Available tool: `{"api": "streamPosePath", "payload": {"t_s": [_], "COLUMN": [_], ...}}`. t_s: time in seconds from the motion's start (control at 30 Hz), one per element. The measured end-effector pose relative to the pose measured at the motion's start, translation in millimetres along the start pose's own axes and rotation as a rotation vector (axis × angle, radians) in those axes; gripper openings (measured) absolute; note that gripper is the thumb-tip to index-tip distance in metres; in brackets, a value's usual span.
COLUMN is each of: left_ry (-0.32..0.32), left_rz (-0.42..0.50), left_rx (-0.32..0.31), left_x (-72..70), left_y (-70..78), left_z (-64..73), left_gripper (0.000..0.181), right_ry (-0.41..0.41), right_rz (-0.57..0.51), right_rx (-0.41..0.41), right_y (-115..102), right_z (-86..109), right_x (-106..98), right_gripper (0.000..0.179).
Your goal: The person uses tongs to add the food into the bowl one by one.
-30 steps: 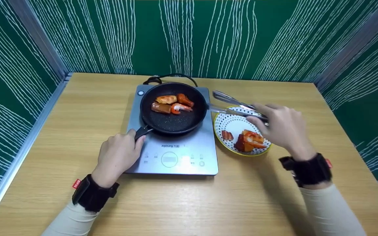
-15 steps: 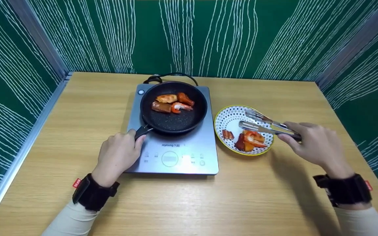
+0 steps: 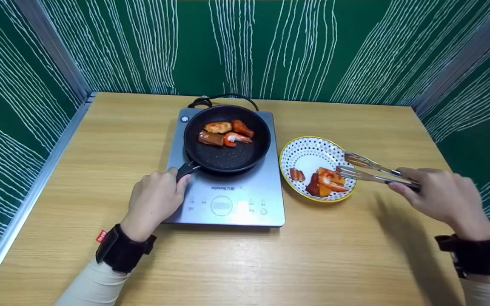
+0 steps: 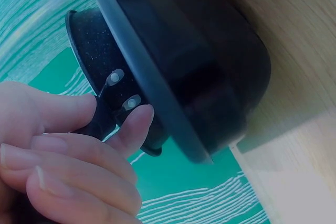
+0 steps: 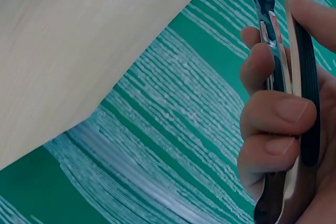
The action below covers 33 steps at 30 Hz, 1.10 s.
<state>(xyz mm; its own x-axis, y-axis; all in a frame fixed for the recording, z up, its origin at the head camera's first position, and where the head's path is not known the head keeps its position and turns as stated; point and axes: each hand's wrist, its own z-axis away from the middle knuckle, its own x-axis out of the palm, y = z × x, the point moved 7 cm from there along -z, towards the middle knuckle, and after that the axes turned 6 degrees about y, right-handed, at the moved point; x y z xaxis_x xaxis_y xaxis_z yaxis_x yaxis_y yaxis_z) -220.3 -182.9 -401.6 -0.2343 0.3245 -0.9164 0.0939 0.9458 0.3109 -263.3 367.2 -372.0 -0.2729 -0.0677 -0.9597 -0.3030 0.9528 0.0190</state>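
Note:
My left hand (image 3: 155, 197) grips the black handle (image 3: 186, 170) of a frying pan (image 3: 228, 159), which stands on a silver induction cooker (image 3: 245, 216). Inside the pan lie a shrimp (image 3: 235, 139), a brown block-shaped piece (image 3: 211, 138), a yellowish-brown piece (image 3: 218, 127) and a drumstick (image 3: 242, 127). In my right hand (image 3: 445, 195) are metal tongs (image 3: 372, 170) with dark grips; the fingers wrap round them in the right wrist view. The tongs' tips are spread and hold nothing, over the right rim of a dotted plate (image 3: 304, 159).
The plate holds a shrimp (image 3: 333, 182) on other food pieces and a small striped meat piece (image 3: 297, 174). A black cable (image 3: 232, 96) loops behind the cooker. Green panels with white lines (image 3: 270, 51) enclose the wooden table (image 3: 236, 263) at the back and sides.
My right hand has drawn the tongs rightward and toward me, from beside the pan, across the plate to its right rim. The left hand stays on the pan handle.

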Motion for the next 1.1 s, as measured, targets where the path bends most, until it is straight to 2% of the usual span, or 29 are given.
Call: {"api": "streamPosePath", "payload": {"t_s": [0.17, 0.47, 0.73, 0.93, 1.1], "left_ry": [0.000, -0.004, -0.003, 0.001, -0.008], "left_rz": [-0.002, 0.001, -0.009, -0.026, -0.023], "left_rx": [-0.009, -0.017, -0.011, -0.005, -0.007], "left_x": [-0.4, 1.2, -0.2, 0.3, 0.7], "left_y": [-0.9, -2.3, 0.1, 0.3, -0.2], "left_z": [0.3, 1.0, -0.2, -1.3, -1.1], "left_gripper": [0.039, 0.039, 0.039, 0.039, 0.039], "right_ry": [-0.027, -0.021, -0.050, -0.035, -0.006], "right_rz": [0.026, 0.024, 0.015, -0.014, 0.001], "right_rx": [-0.002, -0.067, -0.046, -0.053, -0.068], "right_y": [5.6, -5.0, -9.9, -13.3, -13.8], "right_z": [4.3, 4.2, 2.8, 0.4, -2.5], "right_x": [2.7, 10.2, 14.5, 19.7, 19.4], "right_gripper": [0.045, 0.040, 0.044, 0.043, 0.035]}}
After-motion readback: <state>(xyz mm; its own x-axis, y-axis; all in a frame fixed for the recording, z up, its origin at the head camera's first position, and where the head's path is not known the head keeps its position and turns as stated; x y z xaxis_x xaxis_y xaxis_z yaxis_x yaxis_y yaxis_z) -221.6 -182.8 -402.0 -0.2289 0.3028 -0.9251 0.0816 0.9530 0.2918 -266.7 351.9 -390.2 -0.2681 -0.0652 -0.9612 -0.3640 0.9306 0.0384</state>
